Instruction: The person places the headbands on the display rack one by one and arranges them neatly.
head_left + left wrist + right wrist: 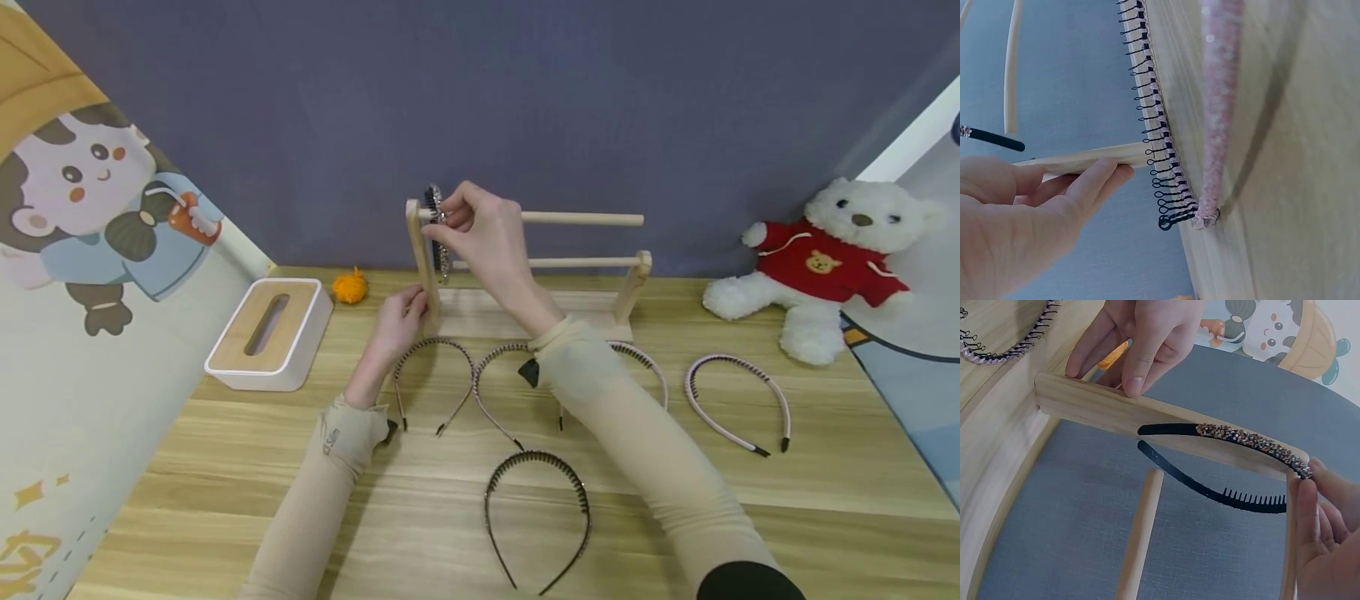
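Observation:
My right hand (491, 242) pinches a black headband (1244, 437) by its top, between thumb and fingers. Bronze and silver glittery beads cover the band, and small comb teeth line its inside. It hangs around the upper rod (581, 218) of a wooden display stand, close beside the left post (1104, 403). Lower down, my left hand (397, 323) holds that same post between thumb and fingers. A pink glittery headband (1221, 112) lies right by the left hand, in front of the stand's base (525, 312).
More pinkish headbands lie along the stand's front, one (738, 358) farther right. A dark headband (536, 454) lies nearer me. At left are a tissue box (318, 321) and an orange fuzzy ball (349, 287); a white teddy bear (825, 258) sits at right.

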A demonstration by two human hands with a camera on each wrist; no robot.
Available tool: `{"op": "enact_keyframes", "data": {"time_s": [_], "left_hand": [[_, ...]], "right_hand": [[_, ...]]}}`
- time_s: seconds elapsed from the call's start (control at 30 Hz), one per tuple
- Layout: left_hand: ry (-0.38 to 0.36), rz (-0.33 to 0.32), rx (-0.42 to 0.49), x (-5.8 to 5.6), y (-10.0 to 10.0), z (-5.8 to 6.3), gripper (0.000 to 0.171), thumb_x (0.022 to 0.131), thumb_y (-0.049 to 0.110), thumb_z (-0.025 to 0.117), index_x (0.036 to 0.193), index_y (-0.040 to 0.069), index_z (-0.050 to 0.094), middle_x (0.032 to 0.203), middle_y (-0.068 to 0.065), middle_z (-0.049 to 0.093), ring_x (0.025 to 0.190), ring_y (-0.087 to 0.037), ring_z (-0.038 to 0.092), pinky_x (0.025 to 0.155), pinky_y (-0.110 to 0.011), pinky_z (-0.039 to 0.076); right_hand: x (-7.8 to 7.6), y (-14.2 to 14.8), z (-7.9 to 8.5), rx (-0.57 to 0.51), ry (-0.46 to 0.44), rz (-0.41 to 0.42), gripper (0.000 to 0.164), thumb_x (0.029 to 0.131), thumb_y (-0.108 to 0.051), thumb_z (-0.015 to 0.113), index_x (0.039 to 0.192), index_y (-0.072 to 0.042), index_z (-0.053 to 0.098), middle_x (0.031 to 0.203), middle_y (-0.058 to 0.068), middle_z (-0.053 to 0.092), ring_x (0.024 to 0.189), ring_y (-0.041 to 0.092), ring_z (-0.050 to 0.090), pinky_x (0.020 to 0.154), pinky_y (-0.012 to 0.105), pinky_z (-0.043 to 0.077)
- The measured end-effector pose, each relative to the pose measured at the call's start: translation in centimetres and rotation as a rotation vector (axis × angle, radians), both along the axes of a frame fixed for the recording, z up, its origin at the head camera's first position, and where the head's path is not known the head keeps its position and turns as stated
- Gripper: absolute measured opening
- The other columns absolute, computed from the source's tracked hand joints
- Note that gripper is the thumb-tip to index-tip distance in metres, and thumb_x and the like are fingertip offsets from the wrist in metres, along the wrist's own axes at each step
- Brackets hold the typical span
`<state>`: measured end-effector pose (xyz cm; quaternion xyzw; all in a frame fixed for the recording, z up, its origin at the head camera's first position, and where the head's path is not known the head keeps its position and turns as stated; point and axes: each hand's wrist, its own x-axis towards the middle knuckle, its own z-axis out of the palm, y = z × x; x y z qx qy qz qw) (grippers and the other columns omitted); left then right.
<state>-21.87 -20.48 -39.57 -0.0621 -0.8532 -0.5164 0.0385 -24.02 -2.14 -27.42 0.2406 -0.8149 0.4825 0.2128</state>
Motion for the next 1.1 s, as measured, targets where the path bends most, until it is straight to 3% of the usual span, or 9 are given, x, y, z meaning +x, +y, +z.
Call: {"op": "enact_keyframes", "data": {"time_s": [0.1,0.17,0.33,0.37,0.47,0.77,0.87,1.0,1.1], "left_hand": [[0.014,-0.009,-0.001,-0.1,0.0,-0.1,0.031,0.116,0.008,0.042,0.111,-0.014,0.064,0.098,-0.027,0.065,0.09,-0.03,0.06,0.075,-0.027,0.053],[0.039,-0.026,0.022,-0.6,-0.3,-0.8,0.032,0.116,0.01,0.043,0.108,-0.01,0.065,0.093,-0.022,0.064,0.085,-0.027,0.058,0.071,-0.025,0.05],[0.045,-0.027,0.021,-0.7,-0.3,-0.8,0.031,0.116,0.011,0.043,0.107,-0.009,0.065,0.091,-0.021,0.063,0.085,-0.025,0.058,0.073,-0.024,0.051],[0.032,-0.01,-0.004,-0.1,0.1,-0.1,0.03,0.116,0.008,0.043,0.108,-0.012,0.064,0.092,-0.024,0.062,0.087,-0.028,0.058,0.074,-0.025,0.05],[0.02,-0.005,-0.008,-0.1,0.1,-0.1,0.03,0.116,0.008,0.043,0.108,-0.012,0.063,0.092,-0.025,0.061,0.087,-0.03,0.058,0.073,-0.025,0.05],[0.008,-0.003,0.0,0.0,0.4,0.2,0.031,0.116,0.007,0.042,0.113,-0.014,0.064,0.1,-0.029,0.064,0.1,-0.035,0.064,0.09,-0.04,0.057],[-0.01,-0.013,0.025,-0.1,0.3,0.1,0.033,0.116,0.006,0.041,0.122,-0.017,0.063,0.111,-0.035,0.066,0.111,-0.041,0.066,0.098,-0.042,0.058],[-0.056,-0.017,0.092,0.0,0.2,0.0,0.039,0.116,0.006,0.04,0.145,-0.017,0.053,0.134,-0.039,0.061,0.132,-0.045,0.059,0.109,-0.044,0.052],[-0.077,-0.01,0.116,0.1,0.2,0.0,0.041,0.116,0.007,0.04,0.147,-0.016,0.052,0.136,-0.039,0.06,0.13,-0.046,0.059,0.109,-0.048,0.052]], "right_hand": [[0.1,0.1,0.1,0.009,-0.004,0.002,0.03,0.088,-0.019,0.091,0.104,0.0,0.075,0.09,0.009,0.077,0.077,0.018,0.073,0.07,0.024,0.059],[0.1,0.2,0.2,0.01,-0.01,0.004,0.032,0.088,-0.019,0.091,0.107,0.0,0.074,0.091,0.01,0.077,0.077,0.018,0.073,0.071,0.025,0.059],[0.3,0.4,0.1,0.012,0.003,0.002,0.035,0.089,-0.022,0.09,0.111,0.0,0.073,0.093,0.01,0.077,0.077,0.019,0.072,0.07,0.026,0.059],[0.3,0.4,0.0,0.013,0.009,0.003,0.034,0.09,-0.022,0.089,0.111,0.0,0.073,0.093,0.011,0.078,0.077,0.019,0.072,0.069,0.026,0.059],[0.3,0.5,-0.1,0.012,0.028,0.008,0.032,0.093,-0.022,0.087,0.112,0.0,0.073,0.093,0.011,0.078,0.075,0.018,0.072,0.068,0.027,0.059],[1.1,1.6,0.1,-0.027,0.039,0.033,0.026,0.102,-0.023,0.077,0.115,-0.001,0.073,0.093,0.01,0.077,0.071,0.014,0.072,0.063,0.025,0.059],[1.7,2.2,0.3,-0.031,0.038,0.028,0.027,0.103,-0.024,0.076,0.117,-0.001,0.073,0.096,0.01,0.078,0.072,0.015,0.074,0.065,0.026,0.059],[2.7,3.1,0.3,-0.032,0.055,0.017,0.025,0.103,-0.021,0.077,0.117,-0.001,0.074,0.1,0.01,0.079,0.08,0.019,0.075,0.074,0.028,0.061],[3.7,3.9,0.1,-0.025,0.041,0.026,0.024,0.103,-0.019,0.077,0.117,-0.001,0.075,0.104,0.009,0.079,0.086,0.019,0.074,0.08,0.028,0.061]]}}
